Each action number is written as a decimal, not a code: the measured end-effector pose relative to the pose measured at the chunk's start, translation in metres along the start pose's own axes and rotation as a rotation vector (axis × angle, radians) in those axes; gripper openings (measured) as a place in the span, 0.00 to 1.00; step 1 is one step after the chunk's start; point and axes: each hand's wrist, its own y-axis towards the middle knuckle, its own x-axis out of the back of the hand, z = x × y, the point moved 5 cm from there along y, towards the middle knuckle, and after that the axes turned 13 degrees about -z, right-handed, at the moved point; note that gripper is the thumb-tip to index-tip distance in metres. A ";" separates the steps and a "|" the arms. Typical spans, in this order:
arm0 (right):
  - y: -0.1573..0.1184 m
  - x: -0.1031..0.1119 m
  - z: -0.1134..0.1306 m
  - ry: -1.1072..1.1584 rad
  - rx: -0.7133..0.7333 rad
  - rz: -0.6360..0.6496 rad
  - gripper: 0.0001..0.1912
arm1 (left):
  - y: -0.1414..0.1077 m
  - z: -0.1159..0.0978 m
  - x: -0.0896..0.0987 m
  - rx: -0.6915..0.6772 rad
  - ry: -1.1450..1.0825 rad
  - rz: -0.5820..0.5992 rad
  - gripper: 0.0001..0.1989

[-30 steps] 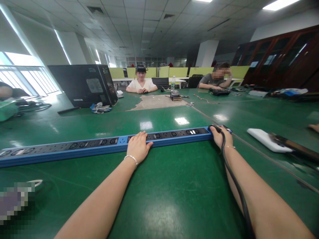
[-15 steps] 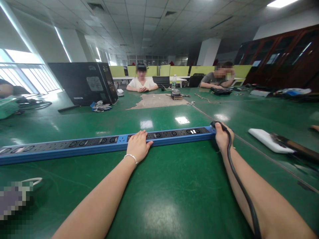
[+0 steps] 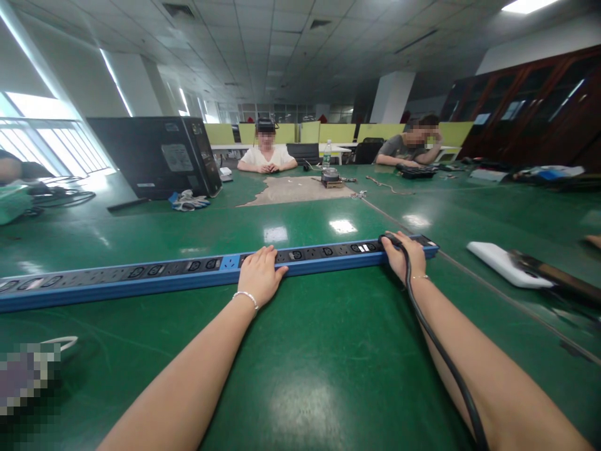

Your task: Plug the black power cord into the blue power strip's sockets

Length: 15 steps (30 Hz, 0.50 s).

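Note:
A long blue power strip (image 3: pixel 178 287) with black sockets lies across the green table, running out of view at the left. My left hand (image 3: pixel 259 274) rests on top of its middle, fingers stretched flat over the sockets and thumb pointing right. Near the strip's right end, my right hand (image 3: pixel 406 254) is closed around a black plug (image 3: pixel 387 240), held at the row of sockets. Whether its pins sit in a socket is hidden by the fingers. The plug's black cable (image 3: pixel 436 338) hangs down along my right forearm.
A black computer case (image 3: pixel 154 156) stands at the back left, with gloves (image 3: pixel 188 200) before it. To the right lies a white object (image 3: pixel 509 266) beside a dark one. Two people (image 3: pixel 267 153) sit across the table. A blurred item (image 3: pixel 25 379) lies at the lower left.
My right hand has moved left along the strip with the plug, uncovering the strip's right end. My left hand has stayed in place.

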 end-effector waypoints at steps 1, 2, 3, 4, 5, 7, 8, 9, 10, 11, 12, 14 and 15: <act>-0.001 0.000 0.003 -0.022 0.011 -0.001 0.19 | 0.000 0.000 0.000 -0.001 -0.001 0.000 0.24; -0.002 0.001 0.007 -0.039 0.015 -0.005 0.18 | 0.000 0.000 0.000 -0.003 -0.001 0.001 0.24; -0.003 0.002 0.009 -0.050 0.013 -0.009 0.18 | 0.000 0.000 0.000 -0.005 0.000 0.001 0.24; -0.003 0.003 0.012 -0.057 0.007 -0.013 0.18 | 0.000 0.000 0.000 -0.006 0.001 0.002 0.24; -0.004 0.004 0.013 -0.063 -0.002 -0.018 0.17 | 0.000 0.000 0.000 -0.006 0.004 0.001 0.24; -0.004 0.006 0.014 -0.077 -0.019 -0.022 0.17 | 0.000 0.000 0.000 -0.005 0.008 -0.001 0.24; -0.004 0.007 0.013 -0.084 -0.028 -0.019 0.18 | 0.000 -0.001 0.001 -0.004 0.008 -0.001 0.24; -0.003 0.007 0.012 -0.090 -0.036 -0.014 0.18 | 0.000 -0.001 0.001 -0.003 0.007 -0.002 0.23; -0.003 0.007 0.010 -0.096 -0.044 -0.007 0.18 | 0.000 -0.001 0.001 -0.004 0.005 -0.003 0.23; -0.003 0.006 0.008 -0.099 -0.052 0.002 0.18 | 0.000 -0.001 0.001 -0.004 0.003 -0.004 0.23; -0.003 0.005 0.006 -0.101 -0.058 0.009 0.18 | 0.000 -0.001 0.002 -0.005 0.001 -0.006 0.23; -0.004 0.003 0.004 -0.105 -0.065 0.014 0.18 | 0.000 -0.002 0.002 -0.005 -0.004 -0.007 0.24; -0.005 0.002 0.004 -0.107 -0.067 0.013 0.18 | 0.000 -0.002 0.002 -0.003 -0.007 -0.006 0.24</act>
